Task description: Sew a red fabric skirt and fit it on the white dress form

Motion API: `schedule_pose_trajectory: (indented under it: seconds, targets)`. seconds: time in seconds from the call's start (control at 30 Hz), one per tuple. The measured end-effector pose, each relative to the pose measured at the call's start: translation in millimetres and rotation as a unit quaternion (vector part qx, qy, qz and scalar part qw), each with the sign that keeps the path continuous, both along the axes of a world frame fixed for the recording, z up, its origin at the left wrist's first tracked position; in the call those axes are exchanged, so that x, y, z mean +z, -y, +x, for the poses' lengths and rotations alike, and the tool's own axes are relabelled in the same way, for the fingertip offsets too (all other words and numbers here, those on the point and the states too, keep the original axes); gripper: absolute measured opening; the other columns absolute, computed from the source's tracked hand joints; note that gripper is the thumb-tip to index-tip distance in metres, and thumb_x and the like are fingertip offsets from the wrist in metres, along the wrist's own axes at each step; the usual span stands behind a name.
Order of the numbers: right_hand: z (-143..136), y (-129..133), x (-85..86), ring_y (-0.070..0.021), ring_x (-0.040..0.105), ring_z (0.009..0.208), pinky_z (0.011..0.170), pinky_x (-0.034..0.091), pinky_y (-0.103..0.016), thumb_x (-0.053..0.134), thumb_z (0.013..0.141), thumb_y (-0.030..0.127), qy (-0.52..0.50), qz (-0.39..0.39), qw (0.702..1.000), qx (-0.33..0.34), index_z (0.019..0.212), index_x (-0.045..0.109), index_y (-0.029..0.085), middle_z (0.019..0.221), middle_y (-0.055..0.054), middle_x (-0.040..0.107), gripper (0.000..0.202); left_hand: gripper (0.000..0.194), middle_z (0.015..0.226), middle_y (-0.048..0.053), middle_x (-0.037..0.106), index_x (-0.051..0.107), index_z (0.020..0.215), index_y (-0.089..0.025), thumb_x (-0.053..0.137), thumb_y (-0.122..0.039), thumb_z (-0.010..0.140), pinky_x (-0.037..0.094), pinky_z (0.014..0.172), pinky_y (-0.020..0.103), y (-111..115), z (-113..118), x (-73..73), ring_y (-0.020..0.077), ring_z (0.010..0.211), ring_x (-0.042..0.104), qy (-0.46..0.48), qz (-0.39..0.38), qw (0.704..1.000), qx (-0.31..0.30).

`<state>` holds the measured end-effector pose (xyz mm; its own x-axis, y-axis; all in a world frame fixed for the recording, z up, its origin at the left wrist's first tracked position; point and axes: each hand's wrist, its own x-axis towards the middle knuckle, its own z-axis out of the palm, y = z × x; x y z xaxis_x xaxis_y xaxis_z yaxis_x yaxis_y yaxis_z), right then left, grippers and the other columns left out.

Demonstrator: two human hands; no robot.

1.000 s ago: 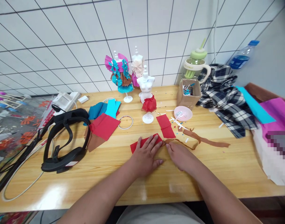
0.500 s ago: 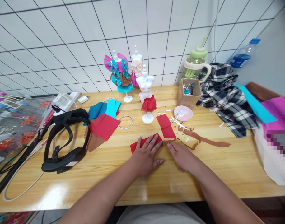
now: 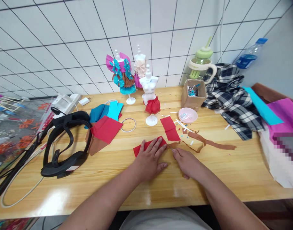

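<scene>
My left hand (image 3: pixel 150 161) lies flat with fingers spread on a folded red paper strip (image 3: pixel 137 150), pressing it to the table. Just right of it, my right hand (image 3: pixel 186 162) is closed in a pinch. A thin, dark tip (image 3: pixel 170 147) pokes from its fingers toward the right end of the strip; most of what it holds is hidden. Beyond the hands lies a second red paper piece (image 3: pixel 170 128), creased across the middle. Torn brown paper strips (image 3: pixel 211 144) trail off to the right. A small white mannequin (image 3: pixel 149 84) with a red paper skirt (image 3: pixel 153 105) stands farther back.
Two dressed mannequins stand behind. At the right are a pink dish (image 3: pixel 194 116), a cardboard box (image 3: pixel 193 99) of scraps, a green-lidded cup (image 3: pixel 201 65) and plaid cloth (image 3: pixel 229 95). Leftward lie a white ring (image 3: pixel 128 130), red paper sheets (image 3: pixel 106 129) and a black headset (image 3: pixel 57 171).
The view has shifted slightly. My left hand stays pressed on the red strip. My right hand has barely moved, and the thin tip at its fingers now shows more plainly.
</scene>
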<state>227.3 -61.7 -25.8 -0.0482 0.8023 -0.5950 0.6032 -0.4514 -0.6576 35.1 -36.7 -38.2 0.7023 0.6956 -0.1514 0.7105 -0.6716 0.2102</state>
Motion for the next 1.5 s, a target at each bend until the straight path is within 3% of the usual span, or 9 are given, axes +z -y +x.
schedule_pose_trajectory:
  seconds: [0.53,0.77,0.87,0.97,1.07,1.17,1.27,1.37,1.5]
  targets:
    - [-4,-4,3.8,-0.0126,0.052,0.034,0.035,0.038,-0.029,0.019,0.097,0.048,0.034,0.011,0.999,0.033,0.090,0.052,0.019,0.090,-0.012,0.066,0.045,0.070,0.160,0.010,0.013,0.022,0.151,-0.024,0.040,-0.056,0.092,0.005,0.115,0.063,-1,1,1.5,0.0303,0.147,0.016,0.023,-0.031,0.999,0.005]
    - [-9,-6,14.9,-0.0225,0.066,0.083,0.069,0.043,-0.032,0.022,0.100,0.033,0.100,0.227,0.961,0.120,0.097,0.051,0.020,0.090,-0.009,0.069,0.032,0.054,0.155,0.009,0.033,0.031,0.148,-0.024,0.038,-0.042,0.097,-0.005,0.115,0.061,-23,-16,19.0,0.0249,0.144,0.027,0.136,-0.005,0.988,0.073]
    - [-14,-11,22.4,-0.0214,0.065,0.076,0.062,0.039,-0.030,0.019,0.101,0.035,0.112,0.270,0.941,0.170,0.098,0.049,0.022,0.084,-0.006,0.068,0.033,0.038,0.140,0.004,0.055,0.056,0.130,-0.029,0.033,-0.034,0.099,-0.019,0.112,0.059,-33,-26,25.0,0.0239,0.137,0.040,0.171,0.044,0.977,0.122]
    - [-18,-16,19.1,-0.0206,0.064,0.066,0.054,0.033,-0.029,0.018,0.101,0.036,0.141,0.314,0.915,0.210,0.099,0.047,0.022,0.078,-0.005,0.068,0.032,0.034,0.141,0.004,0.054,0.061,0.124,-0.031,0.050,-0.034,0.092,-0.024,0.107,0.062,-37,-35,29.1,0.0311,0.138,0.037,0.172,0.040,0.975,0.136]
    - [-20,-17,5.1,-0.0204,0.063,0.062,0.052,0.029,-0.029,0.018,0.101,0.034,0.142,0.347,0.897,0.236,0.102,0.046,0.021,0.075,-0.005,0.068,0.031,0.054,0.155,0.006,0.033,0.050,0.135,-0.032,0.062,-0.029,0.082,-0.013,0.108,0.069,-36,-40,34.5,0.0370,0.145,0.019,0.169,-0.018,0.979,0.109]
    - [-19,-15,-5.3,-0.0198,0.063,0.061,0.052,0.028,-0.029,0.018,0.101,0.033,0.122,0.363,0.892,0.240,0.101,0.045,0.020,0.072,-0.003,0.067,0.030,0.048,0.156,0.005,0.030,0.053,0.132,-0.031,0.060,-0.030,0.084,-0.007,0.111,0.067,-34,-40,38.4,0.0346,0.147,0.014,0.200,-0.065,0.973,0.094]
    - [-18,-14,-2.3,-0.0193,0.062,0.059,0.052,0.027,-0.029,0.019,0.101,0.033,0.120,0.359,0.893,0.244,0.097,0.045,0.020,0.071,-0.003,0.067,0.030,0.033,0.147,0.007,0.045,0.064,0.112,-0.027,0.064,-0.040,0.083,-0.005,0.113,0.063,-33,-36,38.5,0.0335,0.144,0.024,0.259,-0.051,0.957,0.123]
    - [-20,-16,9.1,-0.0191,0.062,0.062,0.054,0.028,-0.029,0.018,0.101,0.034,0.098,0.344,0.898,0.256,0.100,0.045,0.020,0.072,-0.003,0.066,0.030,0.022,0.119,0.009,0.065,0.065,0.092,-0.021,0.063,-0.040,0.083,0.023,0.112,0.054,-34,-32,37.3,0.0284,0.123,0.051,0.354,-0.057,0.920,0.158]
    - [-22,-21,17.1,-0.0186,0.060,0.065,0.058,0.031,-0.029,0.019,0.101,0.038,0.043,0.327,0.908,0.257,0.099,0.045,0.021,0.076,-0.003,0.065,0.030,0.026,0.082,0.005,0.069,0.062,0.080,-0.017,0.063,-0.042,0.083,0.049,0.079,0.033,-35,-30,32.2,0.0186,0.079,0.063,0.431,-0.184,0.862,0.193]
